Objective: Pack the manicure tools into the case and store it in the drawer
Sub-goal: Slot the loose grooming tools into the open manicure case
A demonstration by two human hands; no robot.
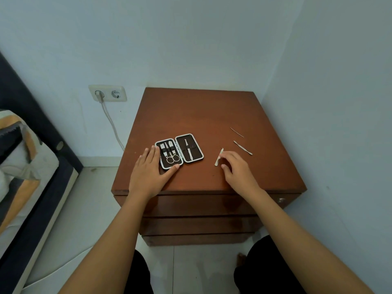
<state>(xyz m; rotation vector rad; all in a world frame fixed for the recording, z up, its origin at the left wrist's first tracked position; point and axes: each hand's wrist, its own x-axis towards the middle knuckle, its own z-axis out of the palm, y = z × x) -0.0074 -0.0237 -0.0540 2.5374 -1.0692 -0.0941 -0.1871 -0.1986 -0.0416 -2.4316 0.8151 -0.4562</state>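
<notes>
A small dark manicure case (179, 150) with a white rim lies open on the brown wooden cabinet top (201, 115). Scissors (172, 155) and clippers sit in its left half, one slim tool in its right half. My left hand (149, 170) lies flat against the case's left edge, thumb at its near corner. My right hand (235, 168) rests on the top, fingertips touching a short metal tool (218, 158) that lies flat. A thin double-ended pusher (242, 147) and a fine needle-like tool (237, 132) lie farther right.
The cabinet has closed drawers (199, 205) below its front edge, a small knob (281, 200) at the right. Walls stand close behind and to the right. A bed (25, 166) is at the left, a wall socket (107, 93) with a plugged cable behind.
</notes>
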